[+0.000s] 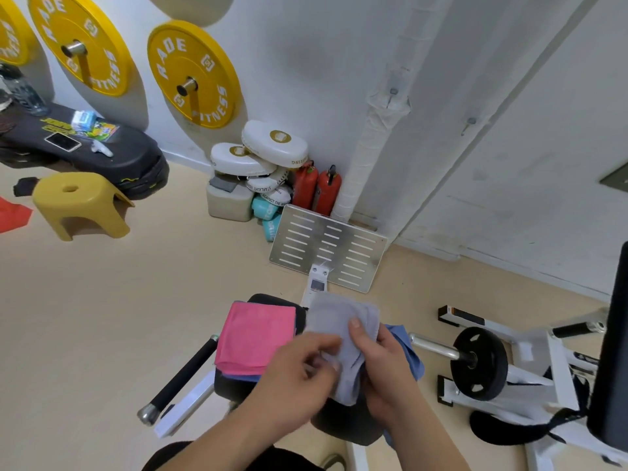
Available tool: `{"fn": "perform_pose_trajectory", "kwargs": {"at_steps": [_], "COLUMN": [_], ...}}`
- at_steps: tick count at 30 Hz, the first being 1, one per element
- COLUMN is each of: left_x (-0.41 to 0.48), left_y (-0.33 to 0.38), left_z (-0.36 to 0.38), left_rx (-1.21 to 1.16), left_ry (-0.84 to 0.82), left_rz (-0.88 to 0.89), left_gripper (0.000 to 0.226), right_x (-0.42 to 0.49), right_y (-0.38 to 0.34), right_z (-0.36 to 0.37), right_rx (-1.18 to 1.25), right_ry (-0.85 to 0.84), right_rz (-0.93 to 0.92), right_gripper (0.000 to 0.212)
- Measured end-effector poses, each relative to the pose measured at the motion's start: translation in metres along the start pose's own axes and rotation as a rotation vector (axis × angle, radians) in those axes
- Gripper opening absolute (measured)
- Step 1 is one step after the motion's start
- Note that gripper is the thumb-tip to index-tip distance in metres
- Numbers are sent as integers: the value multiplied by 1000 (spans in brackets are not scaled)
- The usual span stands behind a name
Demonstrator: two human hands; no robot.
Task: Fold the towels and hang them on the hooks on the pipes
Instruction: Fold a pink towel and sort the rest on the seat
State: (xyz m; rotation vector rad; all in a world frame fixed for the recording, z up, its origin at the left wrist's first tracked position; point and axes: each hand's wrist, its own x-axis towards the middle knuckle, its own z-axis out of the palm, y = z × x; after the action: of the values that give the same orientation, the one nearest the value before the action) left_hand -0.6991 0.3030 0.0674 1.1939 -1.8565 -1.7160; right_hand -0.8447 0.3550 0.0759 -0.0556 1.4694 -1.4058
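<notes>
A grey towel (334, 326) is held over the black padded seat (238, 385) of a gym machine. My left hand (299, 365) pinches its lower left edge, and my right hand (380, 358) grips its right side with the thumb on top. A folded pink towel (253, 336) lies flat on the seat to the left, with a blue edge showing beneath it. A blue towel (409, 351) peeks out behind my right hand. Two small hooks (393, 93) (470, 123) sit on the white wrapped pipes (365, 154) on the wall ahead.
A slotted metal footplate (328, 248) stands in front of the seat. A black weight plate on a bar (479, 363) is to the right. Red extinguishers (316, 190), white boxing pads (261, 154) and a yellow stool (80, 205) stand along the wall and floor.
</notes>
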Motion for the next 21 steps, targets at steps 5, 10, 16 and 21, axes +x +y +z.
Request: {"fn": "perform_pose_trajectory", "kwargs": {"at_steps": [5, 10, 16, 21], "left_x": [19, 23, 19, 26], "left_y": [-27, -41, -91, -106], "left_z": [-57, -100, -116, -128], "left_rx": [-205, -649, -341, -284], "left_ry": [52, -223, -91, -80], "left_rz": [-316, -492, -544, -535], "left_gripper": [46, 30, 21, 19], "right_x": [3, 21, 51, 71], "right_y": [-9, 8, 71, 93], "right_z": [14, 34, 39, 52], "right_rx": [5, 29, -224, -442], "right_ry": [-92, -122, -293, -247], "right_rz": [81, 150, 263, 202], "right_gripper": [33, 35, 61, 87]}}
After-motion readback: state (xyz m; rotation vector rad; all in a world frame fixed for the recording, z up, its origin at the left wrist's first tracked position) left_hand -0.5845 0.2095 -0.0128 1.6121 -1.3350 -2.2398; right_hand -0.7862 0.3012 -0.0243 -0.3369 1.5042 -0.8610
